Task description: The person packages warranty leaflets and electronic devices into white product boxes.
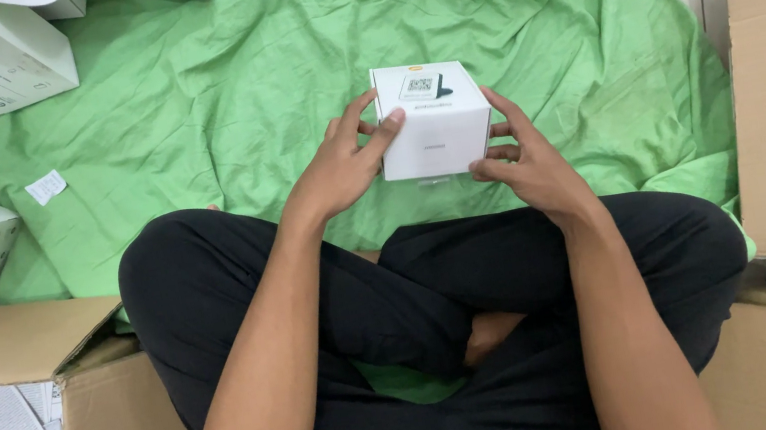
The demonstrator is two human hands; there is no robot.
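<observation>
Small white carton [431,119] sat above the green cloth [214,99], just beyond crossed legs. Left hand [343,162] and right hand [525,163] gripped its opposite sides, fingers clamped on it.

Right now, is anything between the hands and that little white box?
No. Both hands grip the white box directly: left hand on its left side, right hand on its right. Nothing visible lies between.

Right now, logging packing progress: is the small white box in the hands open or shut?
Shut. The white box shows flat, unbroken faces with no raised flap, gripped between left hand and right hand.
</observation>
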